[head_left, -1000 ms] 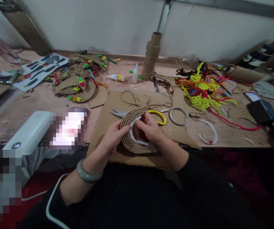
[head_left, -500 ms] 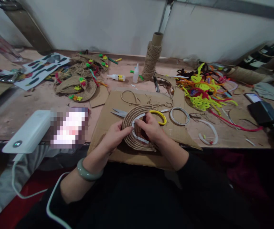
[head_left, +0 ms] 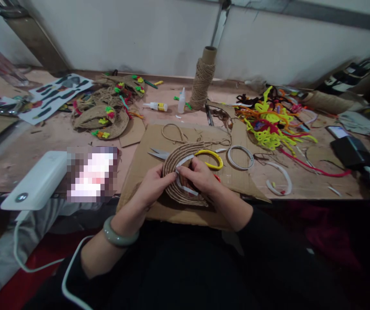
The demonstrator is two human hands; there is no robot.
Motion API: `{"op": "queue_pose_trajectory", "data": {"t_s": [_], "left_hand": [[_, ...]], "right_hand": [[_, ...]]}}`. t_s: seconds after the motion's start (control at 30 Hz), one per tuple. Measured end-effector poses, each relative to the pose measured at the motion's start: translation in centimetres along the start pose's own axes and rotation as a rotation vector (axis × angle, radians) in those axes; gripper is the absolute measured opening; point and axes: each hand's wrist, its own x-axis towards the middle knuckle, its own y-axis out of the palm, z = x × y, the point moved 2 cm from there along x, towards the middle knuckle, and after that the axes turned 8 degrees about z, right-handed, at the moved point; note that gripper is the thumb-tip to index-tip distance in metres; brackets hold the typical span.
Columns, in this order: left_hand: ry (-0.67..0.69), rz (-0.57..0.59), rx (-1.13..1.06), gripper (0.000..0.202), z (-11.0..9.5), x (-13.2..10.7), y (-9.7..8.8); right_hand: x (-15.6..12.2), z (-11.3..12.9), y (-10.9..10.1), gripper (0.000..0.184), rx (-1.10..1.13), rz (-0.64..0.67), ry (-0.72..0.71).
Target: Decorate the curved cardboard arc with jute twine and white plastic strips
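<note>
A curved band of coiled jute rope (head_left: pixel 171 164) lies over the cardboard, with a white strip (head_left: pixel 185 161) along its inner edge. My left hand (head_left: pixel 155 183) grips the band's left side, thumb on top at the inner edge. From inside the curve, my right hand (head_left: pixel 203 175) pinches the same edge, its thumb close to the left thumb; the undersides of the fingers are hidden. Metal blades of scissors (head_left: pixel 159 153) stick out past the band's left side. A yellow loop (head_left: pixel 215 160) shows just beyond my right hand. Loose cord (head_left: pixel 172 127) trails behind the band.
Under the work is a cardboard sheet (head_left: pixel 136 168). Behind stand a twine spool (head_left: pixel 202 82) and a small glue bottle (head_left: pixel 181 102); another bottle (head_left: pixel 159 106) lies flat. Colourful pipe cleaners (head_left: pixel 269 125) pile up right, near a grey ring (head_left: pixel 240 157). A power bank (head_left: pixel 35 181) sits left.
The view has shifted slightly, so most things appear a little further left. Both hands keep their hold on the rope band, with only slight finger movement.
</note>
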Motion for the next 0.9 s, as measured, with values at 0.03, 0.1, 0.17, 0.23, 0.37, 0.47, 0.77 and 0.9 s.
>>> {"op": "queue_pose_trajectory", "data": {"t_s": [0.03, 0.1, 0.17, 0.23, 0.37, 0.47, 0.77, 0.9], "left_hand": [[-0.002, -0.001, 0.009, 0.019, 0.0, 0.0, 0.0], [-0.01, 0.006, 0.035, 0.021, 0.0, -0.1, -0.1], [-0.018, 0.024, 0.056, 0.023, 0.1, -0.1, -0.1], [-0.012, 0.019, 0.045, 0.024, 0.1, -0.1, 0.0], [0.052, -0.116, -0.057, 0.029, 0.3, 0.1, -0.2], [0.087, -0.177, -0.081, 0.032, 0.3, 0.3, -0.3], [0.054, -0.152, -0.015, 0.029, 0.2, 0.2, -0.1], [0.054, -0.136, -0.016, 0.03, 0.2, 0.2, -0.1]], "right_hand": [[0.0, 0.0, 0.0, 0.027, 0.001, -0.005, 0.014], [-0.2, 0.1, 0.1, 0.027, 0.024, -0.03, 0.037], [-0.3, 0.2, 0.1, 0.029, 0.065, -0.07, 0.042], [-0.3, 0.4, 0.1, 0.032, 0.095, -0.075, 0.044], [-0.2, 0.8, 0.2, 0.041, 0.141, 0.073, 0.055], [-0.2, 1.0, 0.2, 0.045, 0.138, 0.18, 0.088], [-0.2, 1.0, 0.1, 0.022, -0.075, 0.243, -0.014], [-0.3, 1.1, 0.0, 0.02, -0.09, 0.241, 0.01]]}}
